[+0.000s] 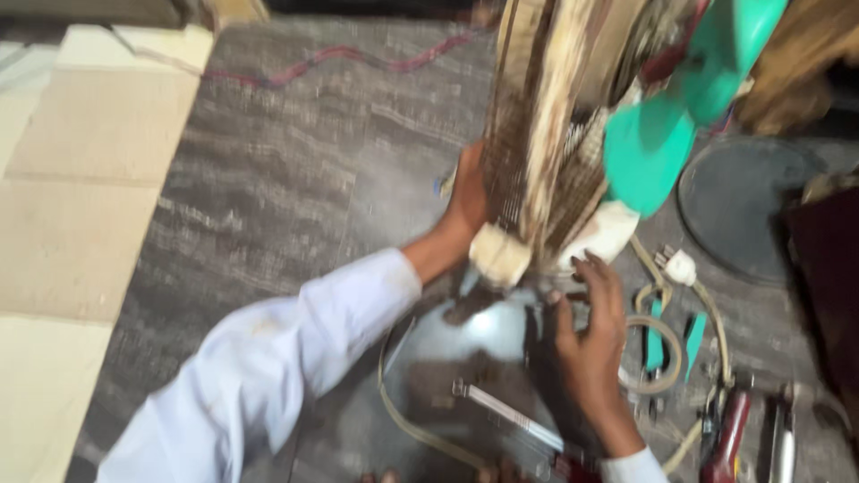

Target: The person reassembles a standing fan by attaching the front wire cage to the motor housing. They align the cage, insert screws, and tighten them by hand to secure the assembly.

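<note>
Nearest you, just below your right hand (595, 335), a metal bar (506, 413) lies across a dark round base (465, 344), with a pale cord (403, 416) looping around it. To the outer side of that hand sit green-handled pliers (673, 344), a white plug (680, 266) and more tools with dark red handles (729, 438), all within easy reach of it.

Your hands are apart, one on each side of the fan (555, 143). Your right hand has its fingers spread against the fan's white lower housing (608, 234), seemingly steadying it from below; whether it truly grips is lost in the blur. Your left hand (467, 192), arm in a pale sleeve (268, 367), is pressed against the rusty wire cage (528, 116), apparently to keep the tilted fan from tipping.

Above your right hand, the green blades (658, 148) show through the opened cage. Beyond it lies another dark round disc (743, 210) on the grey floor (286, 179).
</note>
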{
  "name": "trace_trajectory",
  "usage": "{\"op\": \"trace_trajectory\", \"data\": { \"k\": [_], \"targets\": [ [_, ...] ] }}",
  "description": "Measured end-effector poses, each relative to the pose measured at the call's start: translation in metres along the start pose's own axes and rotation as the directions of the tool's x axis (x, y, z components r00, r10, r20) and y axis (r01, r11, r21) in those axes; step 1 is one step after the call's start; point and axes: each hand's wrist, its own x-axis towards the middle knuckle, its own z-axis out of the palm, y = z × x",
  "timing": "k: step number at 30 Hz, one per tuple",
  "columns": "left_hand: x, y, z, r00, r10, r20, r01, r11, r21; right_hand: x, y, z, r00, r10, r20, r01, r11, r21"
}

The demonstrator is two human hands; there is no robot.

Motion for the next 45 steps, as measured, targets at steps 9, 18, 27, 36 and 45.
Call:
{"op": "trace_trajectory", "data": {
  "k": [9, 18, 27, 36, 45],
  "targets": [
    [0.014, 0.034, -0.009, 0.994, -0.08, 0.077, 0.096, 0.968, -0.233, -0.056, 0.021, -0.013, 0.874, 0.288, 0.392, -0.218, 0.952, -0.213],
    [0.017, 0.031, 0.001, 0.964, -0.227, 0.136, 0.264, 0.775, -0.574, -0.076, 0.006, -0.007, 0.727, 0.389, 0.567, -0.113, 0.881, -0.459],
    [0.019, 0.019, -0.001, 0.956, -0.247, 0.157, 0.288, 0.704, -0.649, -0.08, 0.022, -0.033, 0.641, 0.561, 0.525, -0.255, 0.8, -0.543],
    [0.011, 0.043, -0.008, 0.889, -0.398, 0.227, 0.429, 0.552, -0.715, -0.097, 0.014, -0.029, 0.583, 0.604, 0.543, -0.313, 0.784, -0.536],
    [0.018, 0.016, -0.005, 0.957, -0.246, 0.154, 0.289, 0.867, -0.407, -0.094, 0.048, -0.02, 0.882, 0.328, 0.34, -0.188, 0.904, -0.383]
  ]
}}
